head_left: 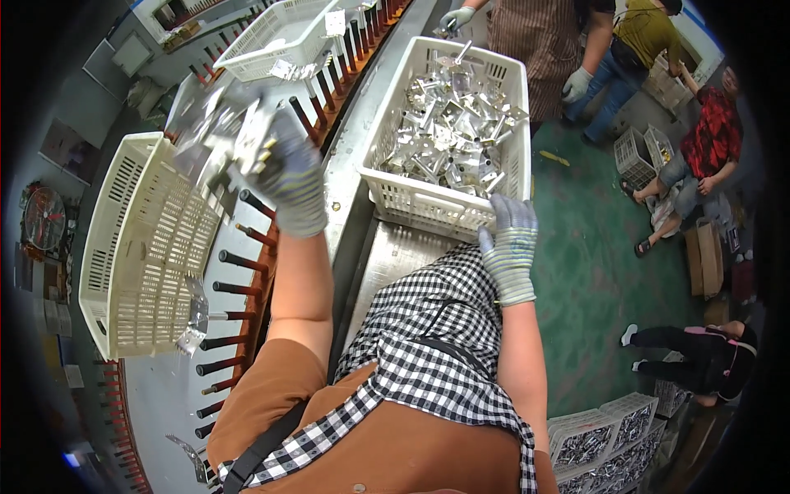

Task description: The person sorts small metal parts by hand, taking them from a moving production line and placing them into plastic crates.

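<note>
the left hand's (290, 169) grip is clenched around a bunch of shiny metal brackets (234, 136), blurred, held up above the row of dark red pegs (239, 263) that runs along the edge of the metal surface (164, 387). the right hand's (508, 247) grip is released: its gloved fingers lie flat and point up, touching the near rim of the white crate (411, 202), which is heaped with more metal brackets (448, 123).

an empty cream basket (123, 247) sits on the surface to the left of the pegs, its near corner just beside a loose bracket (196, 317). another white basket (276, 37) stands farther up the line. between the pegs and the white crate runs a narrow steel channel (350, 206), and a bare steel plate (403, 255) lies under the crate's near edge. to the right of the crate the green floor (592, 272) is open.

the left forearm rises steeply from the lower edge, wrist bent, hand over the pegs. the right forearm runs straight up beside the checked apron. another person's gloved hand (454, 18) reaches toward the crate's far rim.
</note>
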{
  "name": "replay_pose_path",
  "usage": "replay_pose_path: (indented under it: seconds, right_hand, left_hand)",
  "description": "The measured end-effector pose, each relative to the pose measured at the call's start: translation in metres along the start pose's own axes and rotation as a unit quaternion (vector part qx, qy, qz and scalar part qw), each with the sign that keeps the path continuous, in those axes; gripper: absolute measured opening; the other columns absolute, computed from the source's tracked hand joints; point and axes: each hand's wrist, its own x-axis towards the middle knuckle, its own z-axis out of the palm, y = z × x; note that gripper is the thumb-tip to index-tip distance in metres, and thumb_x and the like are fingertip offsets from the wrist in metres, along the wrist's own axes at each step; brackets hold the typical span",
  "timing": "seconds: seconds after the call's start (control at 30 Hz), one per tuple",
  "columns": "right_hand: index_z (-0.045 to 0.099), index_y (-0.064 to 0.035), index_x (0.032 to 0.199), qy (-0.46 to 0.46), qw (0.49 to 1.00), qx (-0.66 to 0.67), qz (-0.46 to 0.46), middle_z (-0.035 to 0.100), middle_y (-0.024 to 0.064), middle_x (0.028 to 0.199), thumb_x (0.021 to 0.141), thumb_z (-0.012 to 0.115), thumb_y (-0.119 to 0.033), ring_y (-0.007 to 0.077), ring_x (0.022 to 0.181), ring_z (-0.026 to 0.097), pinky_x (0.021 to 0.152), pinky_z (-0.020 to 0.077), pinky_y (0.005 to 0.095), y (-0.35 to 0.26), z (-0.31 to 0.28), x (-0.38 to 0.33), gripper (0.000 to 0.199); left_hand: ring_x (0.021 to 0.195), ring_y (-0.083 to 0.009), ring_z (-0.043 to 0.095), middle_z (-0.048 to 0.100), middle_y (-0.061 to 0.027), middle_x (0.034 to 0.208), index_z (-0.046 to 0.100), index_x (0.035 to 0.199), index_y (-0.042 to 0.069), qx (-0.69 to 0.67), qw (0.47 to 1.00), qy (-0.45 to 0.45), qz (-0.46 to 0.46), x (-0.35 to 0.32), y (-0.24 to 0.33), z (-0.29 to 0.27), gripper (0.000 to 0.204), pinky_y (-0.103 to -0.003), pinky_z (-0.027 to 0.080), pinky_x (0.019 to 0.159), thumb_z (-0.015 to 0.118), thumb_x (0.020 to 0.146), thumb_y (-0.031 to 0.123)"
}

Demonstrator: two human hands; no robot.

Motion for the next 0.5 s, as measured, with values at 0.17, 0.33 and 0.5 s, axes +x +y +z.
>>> replay_pose_path:
  seconds: [0.17, 0.33, 0.5]
  right_hand:
    - [0.049, -0.0088, 0.122, -0.007, 1.0, -0.006, -0.01, 0.051, 0.013, 0.117, 0.066, 0.067, -0.014, 0.0315, 0.113, 0.045, 0.106, 0.0278, 0.0481, 0.0, -0.002, -0.001, 0.059]
    - [0.049, -0.008, 0.122, -0.01, 1.0, -0.005, -0.01, 0.051, 0.0131, 0.116, 0.066, 0.066, -0.014, 0.0315, 0.113, 0.045, 0.106, 0.0283, 0.0483, 0.002, -0.002, 0.001, 0.059]
    - [0.049, -0.008, 0.122, -0.004, 1.0, -0.011, -0.011, 0.051, 0.0129, 0.117, 0.066, 0.066, -0.015, 0.0312, 0.114, 0.045, 0.106, 0.0281, 0.0483, 0.001, -0.002, 0.0, 0.059]
  left_hand:
    - [0.088, -0.0279, 0.063, 0.064, -0.0156, 0.098, 0.064, 0.105, 0.003, 0.373, 0.842, -0.385, 0.059, -0.021, -0.014, 0.069, 0.029, -0.035, 0.049, 0.079, 0.064, 0.079, 0.015]
    - [0.119, -0.0349, 0.047, 0.053, -0.022, 0.122, 0.062, 0.111, 0.007, 0.406, 0.733, -0.531, -0.13, -0.053, -0.035, 0.027, 0.041, -0.038, 0.035, 0.102, 0.063, 0.079, 0.033]
    - [0.121, -0.0374, 0.041, 0.045, -0.0243, 0.128, 0.041, 0.127, -0.003, 0.525, 0.801, -0.277, 0.078, -0.041, -0.06, -0.047, 0.061, -0.041, 0.029, 0.106, 0.067, 0.079, 0.023]
